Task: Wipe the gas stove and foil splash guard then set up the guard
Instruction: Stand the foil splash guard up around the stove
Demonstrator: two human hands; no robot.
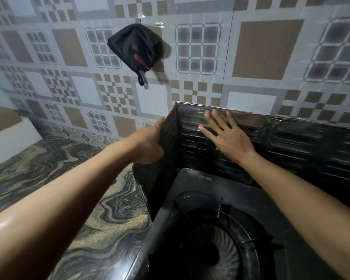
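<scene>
The dark, ribbed foil splash guard (291,142) stands upright around the back and left side of the black gas stove (190,190). My left hand (150,144) grips the guard's left side panel from outside, fingers wrapped over its edge. My right hand (224,134) lies flat with spread fingers against the inside of the back panel, near the corner. The burner and pan support (220,239) sit below my right arm. No cloth is in either hand.
A black cloth (133,49) with a red tag and loop hangs on the patterned tile wall above the guard. A marbled countertop (65,178) stretches left of the stove. A white block (10,138) sits at the far left.
</scene>
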